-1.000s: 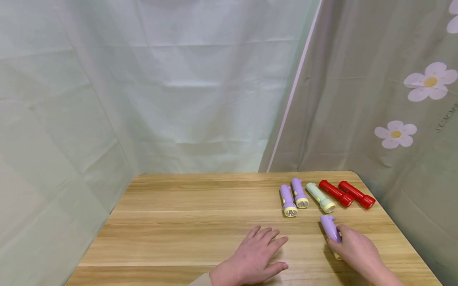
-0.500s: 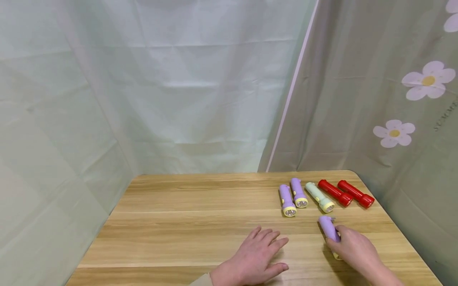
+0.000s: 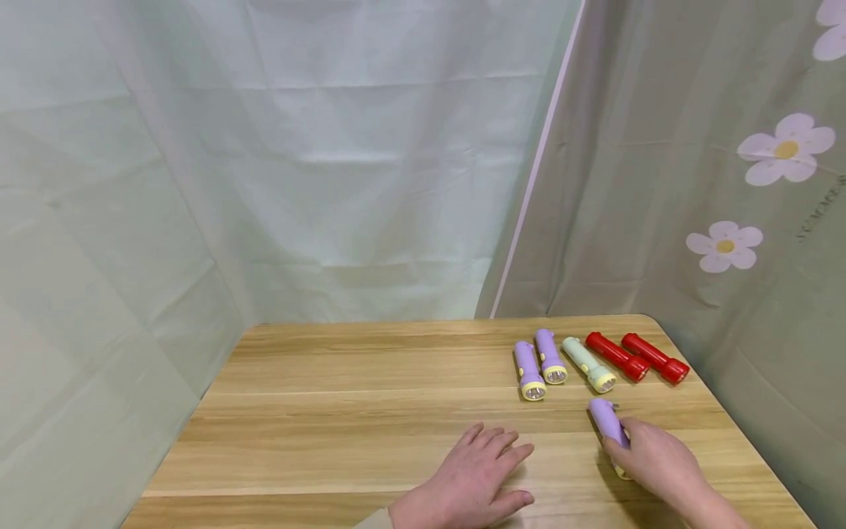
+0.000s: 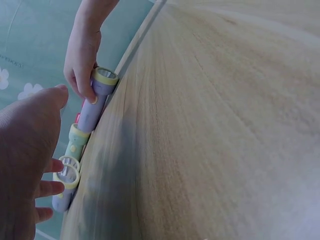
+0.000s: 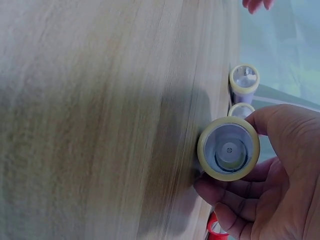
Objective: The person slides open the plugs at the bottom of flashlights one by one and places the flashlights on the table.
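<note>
Lilac flashlight (image 3: pixel 606 419), its reflector (image 5: pixel 229 149) set inside yellow rim (image 5: pixel 225 177): gripped by right hand (image 3: pixel 657 455). Left hand (image 3: pixel 469 479): held spread over wooden table (image 3: pixel 317 433).

The left hand (image 3: pixel 471 477) has drawn back very slightly, and the head view has shifted slightly rightward.

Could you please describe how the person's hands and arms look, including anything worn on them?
Both the left hand and the right hand are bare, with no gloves or rings visible. A plain, pale beige sleeve shows at the left wrist. The visible part of the right forearm is uncovered, with no sleeve, cable or marking showing in the head view.
</note>
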Available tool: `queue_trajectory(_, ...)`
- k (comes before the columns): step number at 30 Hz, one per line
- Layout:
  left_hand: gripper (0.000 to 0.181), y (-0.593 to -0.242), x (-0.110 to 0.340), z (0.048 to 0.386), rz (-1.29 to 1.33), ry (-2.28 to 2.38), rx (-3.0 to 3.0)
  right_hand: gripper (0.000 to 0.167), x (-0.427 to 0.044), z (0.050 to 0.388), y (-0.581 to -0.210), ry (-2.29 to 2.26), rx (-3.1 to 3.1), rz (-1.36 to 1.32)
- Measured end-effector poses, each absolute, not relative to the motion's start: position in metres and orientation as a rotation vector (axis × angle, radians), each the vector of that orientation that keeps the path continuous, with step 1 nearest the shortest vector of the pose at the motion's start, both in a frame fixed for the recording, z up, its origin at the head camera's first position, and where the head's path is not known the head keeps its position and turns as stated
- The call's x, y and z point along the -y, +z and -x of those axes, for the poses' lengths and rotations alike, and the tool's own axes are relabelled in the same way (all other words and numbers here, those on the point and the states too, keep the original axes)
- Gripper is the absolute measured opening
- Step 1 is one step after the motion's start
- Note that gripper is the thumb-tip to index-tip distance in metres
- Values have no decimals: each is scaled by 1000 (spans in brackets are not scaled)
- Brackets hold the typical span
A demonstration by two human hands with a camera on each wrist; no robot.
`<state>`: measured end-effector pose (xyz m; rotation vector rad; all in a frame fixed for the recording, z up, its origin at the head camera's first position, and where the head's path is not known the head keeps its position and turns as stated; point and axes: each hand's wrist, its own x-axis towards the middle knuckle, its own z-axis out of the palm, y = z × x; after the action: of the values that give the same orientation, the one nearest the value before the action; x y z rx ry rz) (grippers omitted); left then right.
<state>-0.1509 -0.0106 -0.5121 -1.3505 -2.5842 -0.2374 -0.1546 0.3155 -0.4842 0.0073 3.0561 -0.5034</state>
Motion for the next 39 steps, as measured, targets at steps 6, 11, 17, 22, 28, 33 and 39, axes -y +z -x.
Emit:
queue_trajectory(6,66,-512,11,150,1349,-226,2587,35,-315,154,-484,-511,-3052,-4)
queue_trajectory(11,66,-513,11,150,1350,-224,2587,51,-318,153,-480,-494,-3045,3)
queue_trajectory(17,66,-513,11,150,1341,-216,2572,73,-324,155,-471,-456,-3029,-17)
queue_trajectory(22,66,-513,11,151,1341,-229,2574,78,-327,157,-465,-475,-3029,-31)
queue_trajectory(28,65,-511,11,150,1346,-249,2573,74,-328,157,-459,-493,-3065,-54)
queue_trajectory(33,64,-507,10,149,1343,-283,2575,59,-333,161,-454,-532,-3145,-47)
queue_trajectory(39,63,-504,5,148,1341,-325,2593,33,-351,179,-457,-565,-3375,70)
